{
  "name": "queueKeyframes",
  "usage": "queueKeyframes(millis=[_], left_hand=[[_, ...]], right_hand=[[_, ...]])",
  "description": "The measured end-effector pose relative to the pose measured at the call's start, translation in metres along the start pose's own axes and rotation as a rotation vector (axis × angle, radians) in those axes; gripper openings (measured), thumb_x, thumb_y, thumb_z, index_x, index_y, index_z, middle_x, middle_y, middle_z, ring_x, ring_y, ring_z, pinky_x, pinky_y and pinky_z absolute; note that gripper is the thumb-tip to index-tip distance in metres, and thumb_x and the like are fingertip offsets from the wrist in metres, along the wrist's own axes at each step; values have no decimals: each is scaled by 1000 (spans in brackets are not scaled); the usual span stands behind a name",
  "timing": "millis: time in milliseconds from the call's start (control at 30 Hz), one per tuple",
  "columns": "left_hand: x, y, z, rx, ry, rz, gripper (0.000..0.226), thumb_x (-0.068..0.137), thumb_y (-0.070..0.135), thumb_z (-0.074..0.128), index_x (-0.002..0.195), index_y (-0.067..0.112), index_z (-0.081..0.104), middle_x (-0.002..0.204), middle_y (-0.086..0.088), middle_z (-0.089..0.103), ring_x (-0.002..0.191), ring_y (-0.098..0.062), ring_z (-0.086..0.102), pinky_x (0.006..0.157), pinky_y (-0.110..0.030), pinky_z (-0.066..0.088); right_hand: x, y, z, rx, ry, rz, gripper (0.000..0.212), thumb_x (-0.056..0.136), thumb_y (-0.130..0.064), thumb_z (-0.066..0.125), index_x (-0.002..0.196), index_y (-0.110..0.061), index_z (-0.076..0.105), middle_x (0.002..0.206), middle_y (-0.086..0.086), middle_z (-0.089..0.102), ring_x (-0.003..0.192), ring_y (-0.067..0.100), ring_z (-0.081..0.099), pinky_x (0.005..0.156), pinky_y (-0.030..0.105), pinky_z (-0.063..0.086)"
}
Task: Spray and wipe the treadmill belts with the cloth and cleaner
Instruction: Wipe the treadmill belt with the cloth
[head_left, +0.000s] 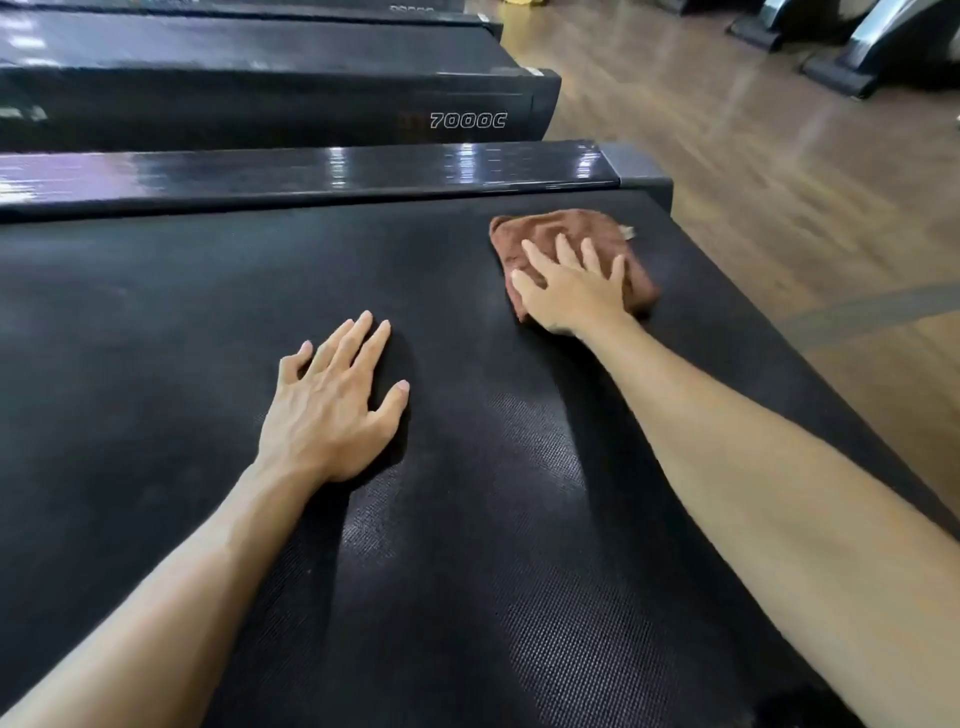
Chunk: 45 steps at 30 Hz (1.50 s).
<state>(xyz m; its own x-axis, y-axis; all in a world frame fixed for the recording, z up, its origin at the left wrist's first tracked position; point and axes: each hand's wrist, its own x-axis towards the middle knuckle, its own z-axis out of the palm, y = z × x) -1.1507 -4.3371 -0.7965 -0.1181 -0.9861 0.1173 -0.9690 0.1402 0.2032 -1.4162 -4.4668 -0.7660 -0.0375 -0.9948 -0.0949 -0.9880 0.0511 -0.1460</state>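
Up close from the head camera, a black treadmill belt (218, 322) fills most of the view, its textured surface showing paler streaks between the two forearms. The right hand (569, 288) lies flat with fingers spread wide on a folded brown cloth (550, 228), pressing it onto the belt near the belt's far right corner. That cloth sits just short of the glossy side rail (332, 171) running along the belt's far edge, and close to the grey end cap (631, 161) where the rail stops. The left hand (332, 400) rests palm down on the bare belt, fingers straight and slightly fanned, holding nothing, well apart from the cloth. Wide bare belt stretches to the left of that hand and toward the rail. Beyond the belt's right edge lies wooden floor (753, 171), open up to the dark bases of other machines (852, 67) at the top right. Behind the rail stands a second treadmill (260, 104), marked "7000C" on its side. No cleaner bottle is in view.
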Motion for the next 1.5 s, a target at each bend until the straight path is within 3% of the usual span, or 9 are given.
queueKeyframes(millis=[200, 367, 533, 733, 867, 1067, 1167, 1300, 1500], left_hand=[[2, -3, 0, -10, 15, 7, 86, 87, 67, 14, 164, 26, 17, 171, 11, 7, 156, -3, 1, 126, -40, 6], [1, -1, -1, 12, -2, 3, 86, 88, 68, 14, 164, 29, 16, 171, 13, 4, 156, -2, 0, 126, -38, 4], [1, -1, -2, -3, 14, 5, 83, 90, 67, 17, 164, 27, 16, 171, 13, 5, 156, -3, 1, 126, -39, 4], [-2, 1, -3, 12, 2, -2, 77, 97, 62, 18, 164, 24, 12, 171, 10, 1, 156, -5, -2, 127, -40, 3], [-3, 2, 0, 26, -8, 1, 78, 96, 61, 15, 164, 23, 9, 172, 8, 0, 157, -7, -3, 127, -41, 2], [-2, -1, 0, 22, 9, 12, 74, 101, 59, 22, 164, 22, 11, 172, 7, 1, 157, -8, -1, 127, -42, 3], [-4, 2, -3, 11, -2, -2, 75, 101, 57, 24, 164, 20, 11, 172, 6, 0, 157, -9, -2, 127, -42, 3], [-8, 6, -11, -105, 20, -7, 71, 102, 47, 41, 163, 15, 20, 172, 3, 1, 158, -13, 3, 127, -42, 5], [-46, -19, -32, -116, 32, -66, 65, 103, 40, 45, 160, 12, 30, 171, 1, 13, 158, -14, 7, 128, -44, 2]], right_hand=[[-39, -39, 2, -114, 53, -258, 60, 102, -63, 31, 159, -43, 28, 168, 11, 18, 155, 32, 9, 124, 56, 5], [-30, -15, 13, -7, -9, -274, 62, 103, -65, 24, 162, -49, 11, 174, 6, 0, 160, 25, -8, 126, 51, -11], [-40, 46, -3, 2, 61, 107, 72, 98, -76, 17, 163, -47, 10, 174, 7, 3, 159, 32, -5, 125, 57, -9], [-175, 100, 8, -42, 78, 397, 82, 90, -86, 18, 162, -48, 9, 173, 6, 3, 159, 29, -1, 125, 57, -5], [-109, 94, -6, 17, 42, 484, 84, 93, -83, 19, 164, -40, 10, 173, 12, 1, 159, 35, -4, 124, 63, -6], [-168, 28, 22, -33, 72, -19, 85, 84, -88, 13, 161, -52, 6, 174, 2, 1, 160, 26, -5, 126, 55, -8], [-186, 53, 14, -37, 33, 60, 85, 82, -91, 11, 159, -55, 5, 174, -1, 1, 160, 24, -4, 127, 54, -5], [-93, 24, -1, 5, 2, 232, 84, 89, -88, 21, 162, -48, 12, 174, 7, 2, 159, 36, -4, 123, 64, -5], [-197, -43, 30, -27, -10, -312, 82, 84, -91, 19, 159, -58, 7, 174, -2, -2, 159, 26, -10, 126, 56, -9]])
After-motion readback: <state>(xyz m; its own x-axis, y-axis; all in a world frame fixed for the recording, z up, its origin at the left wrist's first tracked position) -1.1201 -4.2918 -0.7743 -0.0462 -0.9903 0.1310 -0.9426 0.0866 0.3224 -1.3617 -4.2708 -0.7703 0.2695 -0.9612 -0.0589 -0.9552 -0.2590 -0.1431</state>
